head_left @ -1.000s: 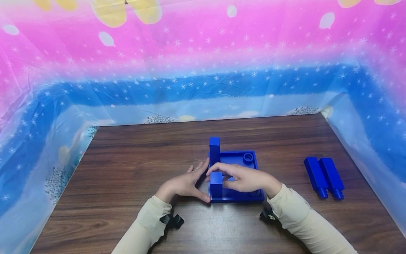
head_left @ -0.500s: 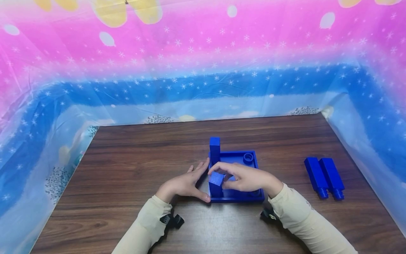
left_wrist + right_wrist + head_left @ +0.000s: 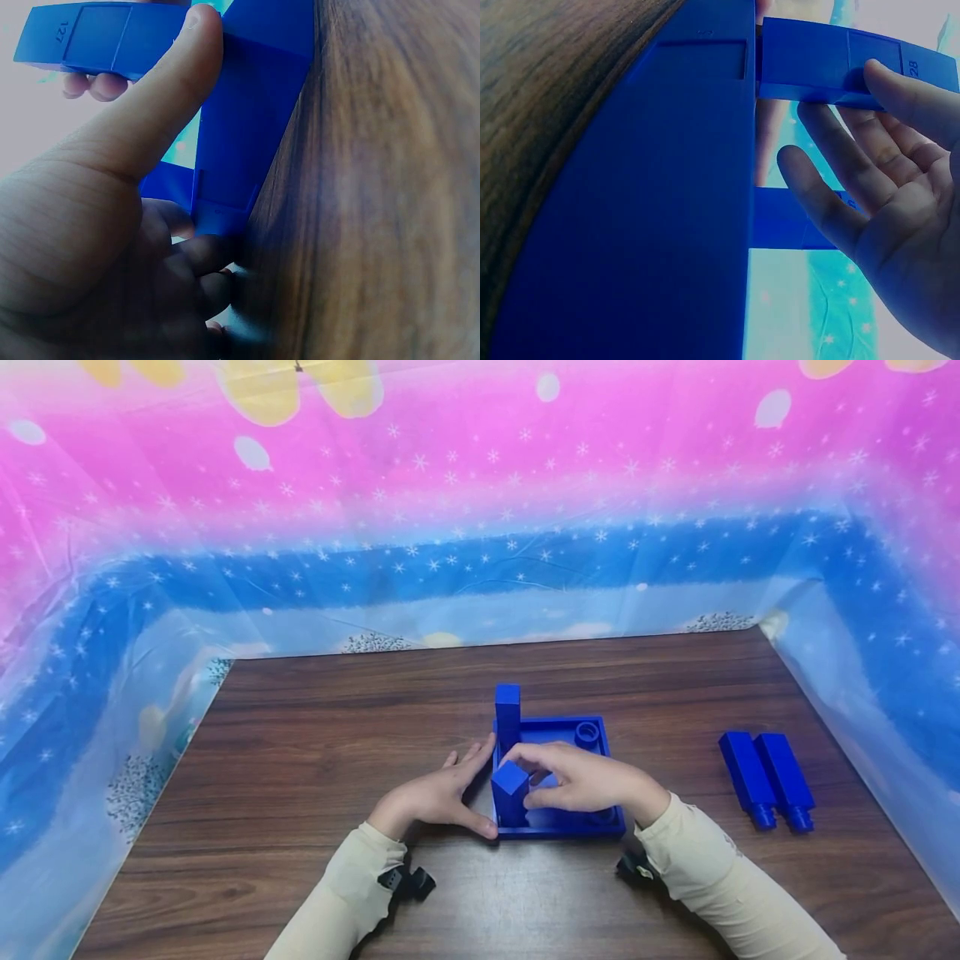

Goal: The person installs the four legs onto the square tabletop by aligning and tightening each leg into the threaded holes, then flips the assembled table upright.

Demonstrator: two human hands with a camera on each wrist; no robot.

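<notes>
A shallow blue tray-like base (image 3: 558, 832) lies on the wooden table, with square blue legs standing at its two left corners. My right hand (image 3: 588, 779) pinches the near-left leg (image 3: 511, 802) between thumb and fingers; that leg stands upright, turned at an angle to the base's edges. Along the base's left side, my left hand (image 3: 435, 795) rests spread, its thumb at the near corner and its fingers toward the far one. The far-left leg (image 3: 508, 708) stands square to the rim. A round socket (image 3: 587, 735) shows at the far-right corner; the near-right one is mostly hidden by my right hand.
Two loose blue legs with threaded ends, a left one (image 3: 747, 779) and a right one (image 3: 784, 781), lie side by side on the table to the right. A printed pink and blue cloth (image 3: 450, 502) surrounds the table (image 3: 300, 718) at its back and sides.
The near-left leg has rotated about its upright axis under my right hand's fingers, from square to the base to a corner-forward angle. My left hand and the base have stayed put.
</notes>
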